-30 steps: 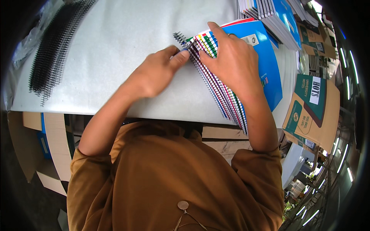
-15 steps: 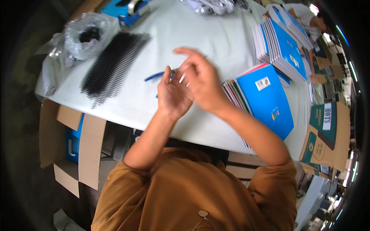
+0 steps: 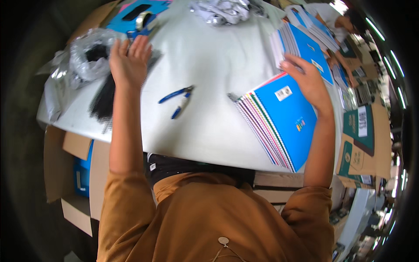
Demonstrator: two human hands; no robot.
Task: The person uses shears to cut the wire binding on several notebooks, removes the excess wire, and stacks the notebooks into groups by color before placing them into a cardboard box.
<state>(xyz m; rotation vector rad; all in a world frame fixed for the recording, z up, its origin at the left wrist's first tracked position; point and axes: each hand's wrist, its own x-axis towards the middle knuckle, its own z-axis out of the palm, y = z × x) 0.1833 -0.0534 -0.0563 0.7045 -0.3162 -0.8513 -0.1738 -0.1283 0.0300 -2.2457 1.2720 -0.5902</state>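
Note:
My left hand [image 3: 130,61] is raised with its fingers stretched out, holding nothing, above the far end of a pile of black spiral binding coils [image 3: 104,101]. Over at the right, my right hand [image 3: 309,84] hovers by a blue spiral notebook [image 3: 288,118], thumb and fingers apart and nothing in them. That notebook tops a fanned stack with coloured edges along its spines. Behind it stands a taller stack of blue-covered books [image 3: 301,46], close to my right fingertips; whether they touch is unclear. Blue-handled pliers [image 3: 187,93] lie spread on the white tabletop between my hands.
A clear plastic bag [image 3: 89,63] with dark contents sits at the left. Past it are a tape dispenser [image 3: 143,22] and a dark phone-like object [image 3: 135,12]. Crumpled plastic [image 3: 224,11] lies at the far edge. Cardboard boxes [image 3: 364,144] flank the table. Another person [image 3: 331,19] works at far right.
My hands were together over the pliers; they have moved apart, left toward the coils, right toward the notebooks. The pliers are now uncovered. The view has shifted slightly.

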